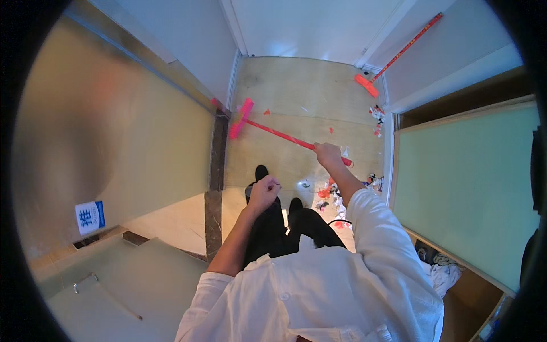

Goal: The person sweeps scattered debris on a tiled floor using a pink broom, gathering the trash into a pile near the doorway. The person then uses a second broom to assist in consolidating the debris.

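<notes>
My right hand is wrapped around the red handle of a push broom, close to its free end. The broom's pink bristle head lies at the left side of the tiled floor, near a dark stone door jamb. In front of my thighs, my left hand is held with its fingers curled in, and nothing shows in it. Red and white paper scraps lie in a heap on the floor to the right of my feet, partly hidden by my right arm. A few loose red bits are scattered farther ahead.
A second broom with an orange-red head leans against the right wall. More litter lies along that wall. Frosted glass stands on the left, a pale green sliding panel on the right. Ahead is a white door.
</notes>
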